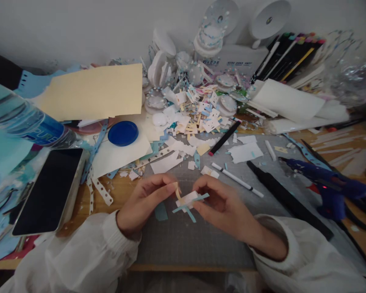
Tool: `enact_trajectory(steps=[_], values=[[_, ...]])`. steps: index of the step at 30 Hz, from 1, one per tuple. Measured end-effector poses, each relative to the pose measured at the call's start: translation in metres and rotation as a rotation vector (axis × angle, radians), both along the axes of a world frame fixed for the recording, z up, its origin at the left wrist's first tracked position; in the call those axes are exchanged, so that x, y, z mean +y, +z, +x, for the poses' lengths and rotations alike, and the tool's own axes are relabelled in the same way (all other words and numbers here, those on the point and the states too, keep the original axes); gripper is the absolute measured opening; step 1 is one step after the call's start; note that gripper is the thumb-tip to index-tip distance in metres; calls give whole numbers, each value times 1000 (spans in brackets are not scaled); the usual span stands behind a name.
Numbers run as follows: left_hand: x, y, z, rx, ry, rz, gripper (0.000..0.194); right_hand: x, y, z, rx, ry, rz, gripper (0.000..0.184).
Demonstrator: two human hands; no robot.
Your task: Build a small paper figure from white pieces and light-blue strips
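My left hand pinches a thin cream paper strip between thumb and forefinger. The strip's lower end meets a small white paper piece with light-blue paper strips sticking out from it. On the right side of that piece, my right hand is closed, thumb in front and fingers behind. Both hands are just above a grey cutting mat. A teal paper scrap lies on the mat beside my left hand.
A blue hot glue gun lies at right, near a long black tool. Pens and paper scraps lie ahead. Behind them is a heap of small paper figures. A phone, water bottle and blue lid are at left.
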State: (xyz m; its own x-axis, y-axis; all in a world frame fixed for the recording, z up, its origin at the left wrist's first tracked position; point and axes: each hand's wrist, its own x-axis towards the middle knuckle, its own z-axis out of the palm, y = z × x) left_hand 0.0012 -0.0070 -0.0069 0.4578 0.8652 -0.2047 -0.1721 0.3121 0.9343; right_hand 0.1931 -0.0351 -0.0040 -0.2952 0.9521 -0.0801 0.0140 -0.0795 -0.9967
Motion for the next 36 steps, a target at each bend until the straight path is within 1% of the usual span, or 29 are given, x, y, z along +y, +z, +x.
enact_trajectory(steps=[5,7,12,15,19,21,25,32,36], values=[[-1,0,0,-3,-53,-20,26,-1,-2,0,20,-5,7,9],[-1,-1,0,15,-51,-3,25,-2,-3,1,17,2,13,8],[1,1,2,59,62,82,16,-2,-2,0,8,-7,39,9],[2,4,2,107,82,158,14,-2,-1,0,-10,-19,37,8],[3,7,3,178,111,296,15,0,-2,0,-39,-51,24,8],[2,7,3,191,131,327,15,0,-3,0,-34,-69,19,8],[2,6,4,170,179,287,9,1,-2,-1,-32,-74,22,8],[3,4,5,174,241,252,14,0,-2,-1,-57,-70,26,6],[2,4,4,172,216,217,12,0,-3,-2,-66,-77,43,7]])
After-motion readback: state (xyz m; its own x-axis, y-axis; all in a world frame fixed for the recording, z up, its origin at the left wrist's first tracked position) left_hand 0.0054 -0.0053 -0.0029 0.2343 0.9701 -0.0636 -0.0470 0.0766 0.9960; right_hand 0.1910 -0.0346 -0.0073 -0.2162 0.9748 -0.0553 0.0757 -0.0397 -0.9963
